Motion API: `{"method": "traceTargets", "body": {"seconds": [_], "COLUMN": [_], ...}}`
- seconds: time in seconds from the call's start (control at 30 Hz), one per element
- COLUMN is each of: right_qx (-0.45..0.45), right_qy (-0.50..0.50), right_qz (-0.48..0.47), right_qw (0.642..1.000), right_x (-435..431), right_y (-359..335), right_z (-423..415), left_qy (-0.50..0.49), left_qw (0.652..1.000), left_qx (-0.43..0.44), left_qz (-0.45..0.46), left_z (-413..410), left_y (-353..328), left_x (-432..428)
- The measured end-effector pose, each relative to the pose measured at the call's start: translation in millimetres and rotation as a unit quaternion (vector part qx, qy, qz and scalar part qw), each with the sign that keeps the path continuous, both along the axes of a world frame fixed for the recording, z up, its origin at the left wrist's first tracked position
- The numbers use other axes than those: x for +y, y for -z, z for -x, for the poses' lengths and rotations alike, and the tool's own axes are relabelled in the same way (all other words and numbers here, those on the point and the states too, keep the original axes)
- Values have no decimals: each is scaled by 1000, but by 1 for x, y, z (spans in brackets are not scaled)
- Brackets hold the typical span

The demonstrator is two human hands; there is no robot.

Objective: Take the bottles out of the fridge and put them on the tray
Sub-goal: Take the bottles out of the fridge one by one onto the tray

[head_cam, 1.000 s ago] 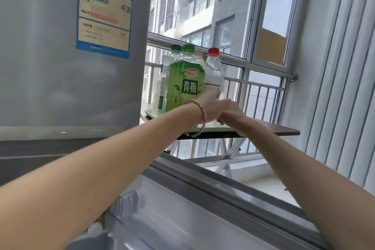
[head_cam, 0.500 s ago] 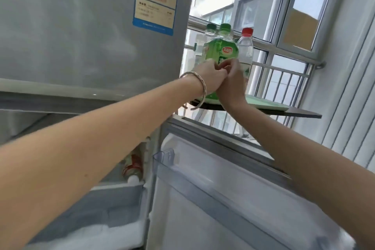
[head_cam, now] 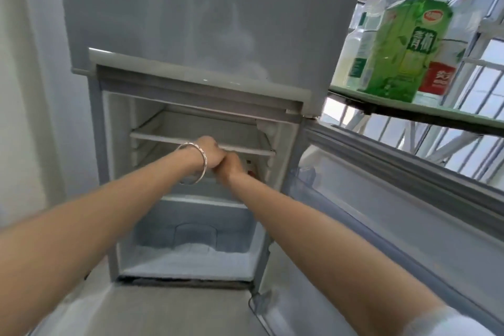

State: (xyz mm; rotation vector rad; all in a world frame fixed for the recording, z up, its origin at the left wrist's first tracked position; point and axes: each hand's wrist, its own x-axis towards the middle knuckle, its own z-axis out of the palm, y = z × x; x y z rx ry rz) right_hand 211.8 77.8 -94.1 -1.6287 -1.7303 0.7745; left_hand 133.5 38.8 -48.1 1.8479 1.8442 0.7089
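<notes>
Three bottles stand on the pale green tray at the upper right: a green tea bottle, a clear bottle with a dark green cap and a red-capped bottle. Both my arms reach into the open lower fridge compartment. My left hand, wearing a bangle, is curled into a fist just below the wire shelf, with nothing visible in it. My right hand touches it, fingers hidden. A bit of a red and white object shows just behind my right hand.
The lower fridge door stands open to the right. The upper door is closed. Frost covers the compartment floor. The tray sits on a dark folding table by a railed window.
My view dropped from the tray to the fridge. Both hands left the bottles on the tray and moved down and left into the lower compartment, still close together.
</notes>
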Motion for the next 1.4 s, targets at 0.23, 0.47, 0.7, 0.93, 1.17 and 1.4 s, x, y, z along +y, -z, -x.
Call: {"method": "traceTargets", "body": {"seconds": [0.23, 0.47, 0.7, 0.93, 1.17, 1.4], "right_qx": [-352, -381, -478, -437, -311, -221], "right_qy": [61, 57, 30, -21, -41, 14], "right_qz": [58, 157, 57, -134, -158, -132], "right_qw": [932, 909, 876, 889, 936, 966], "right_x": [55, 72, 56, 21, -39, -75], "right_y": [93, 133, 145, 79, -22, -119], "right_z": [-30, -52, -52, -30, -29, -51], "left_qy": [-8, -33, -40, -25, 95, 184], "left_qw": [996, 991, 987, 986, 992, 969], "left_qx": [-35, -55, -93, -56, 20, -129], "left_qz": [80, 119, 129, 152, 79, 104], "left_z": [8, 1, 4, 11, -8, 1], "left_y": [80, 122, 134, 119, 53, -3], "left_x": [44, 69, 67, 50, -2, -12]}}
